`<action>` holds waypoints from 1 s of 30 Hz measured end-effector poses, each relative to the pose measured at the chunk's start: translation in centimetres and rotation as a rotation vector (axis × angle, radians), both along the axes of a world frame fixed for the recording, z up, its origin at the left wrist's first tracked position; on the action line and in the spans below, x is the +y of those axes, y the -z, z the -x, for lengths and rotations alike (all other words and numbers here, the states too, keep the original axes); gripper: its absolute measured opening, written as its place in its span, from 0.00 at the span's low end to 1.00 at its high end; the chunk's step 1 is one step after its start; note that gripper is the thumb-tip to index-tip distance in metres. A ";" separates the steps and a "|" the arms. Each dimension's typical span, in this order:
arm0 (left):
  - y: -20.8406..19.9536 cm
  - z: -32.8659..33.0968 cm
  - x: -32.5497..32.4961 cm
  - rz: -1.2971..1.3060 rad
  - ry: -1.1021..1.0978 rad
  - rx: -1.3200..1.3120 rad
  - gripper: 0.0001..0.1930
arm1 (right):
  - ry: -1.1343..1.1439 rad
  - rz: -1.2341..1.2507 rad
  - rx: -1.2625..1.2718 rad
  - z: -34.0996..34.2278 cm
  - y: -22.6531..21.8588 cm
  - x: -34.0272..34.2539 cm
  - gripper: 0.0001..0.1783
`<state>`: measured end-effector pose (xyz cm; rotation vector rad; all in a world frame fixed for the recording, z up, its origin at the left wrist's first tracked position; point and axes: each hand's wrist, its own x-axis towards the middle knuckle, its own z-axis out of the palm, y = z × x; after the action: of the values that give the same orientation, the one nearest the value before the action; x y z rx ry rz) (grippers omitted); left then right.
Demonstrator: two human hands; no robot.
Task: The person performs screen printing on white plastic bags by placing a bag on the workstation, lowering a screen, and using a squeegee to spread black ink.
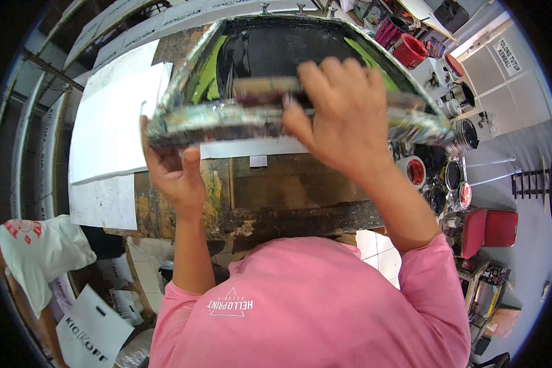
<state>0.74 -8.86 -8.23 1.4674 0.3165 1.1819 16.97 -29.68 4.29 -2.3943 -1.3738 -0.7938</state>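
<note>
A screen printing frame (184, 127), its near edge tilted up off the worktable, has black ink over its mesh and green strips along the sides. At the near left corner, my left hand (176, 181) grips the frame, fingers along the outer side and thumb below. My right hand (349, 116) is closed around a squeegee (264, 86) with a wooden handle, just above the frame's near bar. Motion blurs the squeegee and that bar, so whether the right hand also touches the bar is unclear. White paper (251, 147) shows beneath the frame.
A stack of white sheets (113, 122) lies left on the stained worktable (294, 184). Along the right edge stand ink cans (452, 175), a tape roll (413, 172) and a red bucket (410, 51). A red chair (487, 232) is farther right; white bags (92, 328) lie lower left.
</note>
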 end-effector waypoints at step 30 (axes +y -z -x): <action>4.1 -6.7 1.5 -0.343 -0.142 0.750 0.24 | 0.071 -0.113 0.116 -5.0 -12.6 4.6 0.23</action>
<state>7.47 -7.37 -12.29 2.1973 0.7627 0.7695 22.01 -25.04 16.92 -2.3731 -1.1743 -0.7172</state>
